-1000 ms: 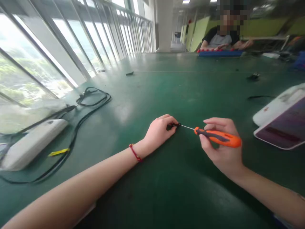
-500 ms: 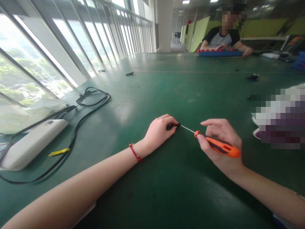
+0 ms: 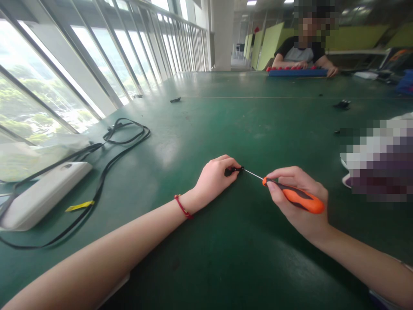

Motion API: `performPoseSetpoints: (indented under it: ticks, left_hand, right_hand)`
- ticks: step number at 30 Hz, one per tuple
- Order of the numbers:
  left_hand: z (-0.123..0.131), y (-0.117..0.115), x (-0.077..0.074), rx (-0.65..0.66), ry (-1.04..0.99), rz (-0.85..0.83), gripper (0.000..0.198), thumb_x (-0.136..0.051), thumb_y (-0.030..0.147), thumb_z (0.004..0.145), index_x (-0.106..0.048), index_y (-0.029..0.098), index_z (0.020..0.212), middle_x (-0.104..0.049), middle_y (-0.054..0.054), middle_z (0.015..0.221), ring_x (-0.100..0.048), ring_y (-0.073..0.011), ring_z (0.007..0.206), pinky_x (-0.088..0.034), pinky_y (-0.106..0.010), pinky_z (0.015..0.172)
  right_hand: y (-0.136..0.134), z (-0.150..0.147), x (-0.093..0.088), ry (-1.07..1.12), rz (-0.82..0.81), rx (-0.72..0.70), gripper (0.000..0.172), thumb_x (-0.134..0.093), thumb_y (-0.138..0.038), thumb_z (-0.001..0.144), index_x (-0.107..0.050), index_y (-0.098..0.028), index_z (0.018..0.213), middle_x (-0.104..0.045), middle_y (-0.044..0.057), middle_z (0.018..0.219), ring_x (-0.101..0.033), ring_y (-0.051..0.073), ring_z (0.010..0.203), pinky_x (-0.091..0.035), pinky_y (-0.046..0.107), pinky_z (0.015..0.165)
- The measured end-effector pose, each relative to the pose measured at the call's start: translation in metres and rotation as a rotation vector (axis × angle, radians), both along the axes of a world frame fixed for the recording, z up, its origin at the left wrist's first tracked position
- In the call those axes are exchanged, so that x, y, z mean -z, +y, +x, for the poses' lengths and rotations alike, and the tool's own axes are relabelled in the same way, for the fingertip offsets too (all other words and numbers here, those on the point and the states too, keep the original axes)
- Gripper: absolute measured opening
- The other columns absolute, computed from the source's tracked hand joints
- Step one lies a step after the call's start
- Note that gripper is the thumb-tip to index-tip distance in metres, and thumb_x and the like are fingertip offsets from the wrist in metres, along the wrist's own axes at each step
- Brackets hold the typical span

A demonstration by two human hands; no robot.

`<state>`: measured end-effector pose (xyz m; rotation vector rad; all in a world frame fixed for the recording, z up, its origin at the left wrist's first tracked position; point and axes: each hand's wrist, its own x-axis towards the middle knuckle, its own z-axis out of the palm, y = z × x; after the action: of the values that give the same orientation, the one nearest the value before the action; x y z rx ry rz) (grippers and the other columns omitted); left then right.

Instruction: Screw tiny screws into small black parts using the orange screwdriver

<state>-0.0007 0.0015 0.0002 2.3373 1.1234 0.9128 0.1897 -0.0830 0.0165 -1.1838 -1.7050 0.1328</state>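
Note:
My left hand (image 3: 214, 177) rests on the green table (image 3: 226, 125), fingers pinched on a small black part (image 3: 232, 170). A red string bracelet sits on that wrist. My right hand (image 3: 298, 202) is closed round the orange and black handle of a small screwdriver (image 3: 297, 196). Its thin metal shaft points left and its tip meets the black part.
A white power brick (image 3: 43, 193) with looped black cable (image 3: 122, 137) lies at the left by the windows. A blurred white and purple object (image 3: 377, 159) sits at the right. Small black bits lie farther back. Another person sits at the far end over a blue tray (image 3: 298, 72).
My right fingers have curled down round the screwdriver handle, which has rolled slightly in my grip. The left hand and black part have stayed put.

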Motion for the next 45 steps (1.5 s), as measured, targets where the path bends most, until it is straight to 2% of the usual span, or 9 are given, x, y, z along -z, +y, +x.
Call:
performPoseSetpoints:
  ticks: [6,9,12,18,23,30,35,42,45]
  left_hand:
    - [-0.0005,0.0002,0.0001,0.004,0.005,0.001,0.016,-0.058,0.014,0.08,-0.07,0.019,0.09,-0.068,-0.002,0.092,-0.063,-0.0146,0.079,-0.052,-0.027,0.075]
    - [-0.0006,0.0003,-0.0001,0.003,0.004,0.0,0.016,-0.058,0.014,0.08,-0.07,0.019,0.089,-0.068,-0.002,0.093,-0.063,-0.0146,0.08,-0.052,-0.027,0.076]
    - [-0.0001,0.0,-0.0012,-0.001,0.007,-0.003,0.016,-0.058,0.014,0.08,-0.07,0.019,0.088,-0.069,-0.002,0.093,-0.063,-0.0148,0.08,-0.052,-0.026,0.075]
    - [0.0003,-0.0003,-0.0024,-0.007,0.015,-0.004,0.016,-0.058,0.013,0.079,-0.07,0.019,0.089,-0.069,-0.003,0.093,-0.064,-0.015,0.079,-0.053,-0.027,0.074]
    - [-0.0003,-0.0003,-0.0009,0.004,0.011,0.002,0.016,-0.058,0.014,0.08,-0.07,0.019,0.089,-0.069,-0.003,0.093,-0.064,-0.0149,0.079,-0.053,-0.027,0.075]
    - [-0.0002,-0.0003,-0.0018,0.0,0.019,0.0,0.017,-0.058,0.013,0.079,-0.07,0.019,0.089,-0.068,-0.003,0.093,-0.063,-0.015,0.08,-0.053,-0.027,0.075]
    - [-0.0005,-0.0001,-0.0011,0.002,0.006,-0.001,0.015,-0.058,0.014,0.08,-0.07,0.019,0.089,-0.068,-0.003,0.093,-0.063,-0.0146,0.079,-0.053,-0.027,0.076]
    - [-0.0005,-0.0006,-0.0015,-0.003,0.014,-0.009,0.016,-0.058,0.014,0.08,-0.07,0.019,0.089,-0.068,-0.003,0.093,-0.063,-0.015,0.08,-0.053,-0.027,0.075]
    - [-0.0004,-0.0004,-0.0015,-0.005,0.01,-0.006,0.015,-0.059,0.014,0.08,-0.07,0.019,0.089,-0.069,-0.003,0.093,-0.064,-0.0151,0.08,-0.053,-0.027,0.076]
  right_hand:
    - [0.0026,-0.0012,-0.0011,0.126,0.09,-0.034,0.039,-0.066,-0.014,0.074,-0.054,-0.025,0.11,-0.058,-0.002,0.076,-0.059,0.015,0.065,-0.052,0.031,0.064]
    - [0.0002,-0.0009,-0.0028,0.031,0.003,-0.023,0.023,-0.066,-0.018,0.077,-0.059,-0.025,0.097,-0.054,-0.006,0.058,-0.056,0.014,0.056,-0.048,0.03,0.059]
    - [-0.0014,-0.001,-0.0028,-0.02,-0.001,-0.012,0.01,-0.065,-0.019,0.079,-0.061,-0.025,0.086,-0.062,-0.004,0.062,-0.06,0.014,0.059,-0.048,0.028,0.059]
    - [0.0027,-0.001,-0.0011,0.123,0.061,-0.042,0.042,-0.066,-0.013,0.074,-0.052,-0.025,0.112,-0.059,-0.003,0.077,-0.061,0.014,0.066,-0.052,0.028,0.063]
    - [0.0,-0.001,-0.0035,0.014,-0.044,0.002,0.013,-0.064,-0.021,0.081,-0.059,-0.024,0.092,-0.047,-0.009,0.047,-0.049,0.011,0.046,-0.045,0.027,0.055]
    - [0.0009,-0.0017,-0.0028,0.111,0.077,-0.048,0.044,-0.067,-0.015,0.073,-0.052,-0.024,0.112,-0.057,-0.003,0.075,-0.06,0.015,0.065,-0.052,0.029,0.062]
    - [-0.0004,-0.0007,-0.0012,-0.001,-0.02,0.009,0.013,-0.066,-0.022,0.079,-0.059,-0.025,0.089,-0.056,-0.006,0.053,-0.056,0.014,0.052,-0.048,0.03,0.06]
    - [0.0023,-0.0017,-0.0018,0.116,0.083,-0.022,0.041,-0.068,-0.015,0.073,-0.053,-0.025,0.111,-0.057,-0.001,0.077,-0.06,0.016,0.067,-0.052,0.032,0.064]
    - [0.0002,-0.0012,-0.0032,0.007,0.013,-0.003,0.021,-0.066,-0.02,0.077,-0.058,-0.026,0.096,-0.055,-0.004,0.061,-0.057,0.015,0.06,-0.049,0.031,0.062]
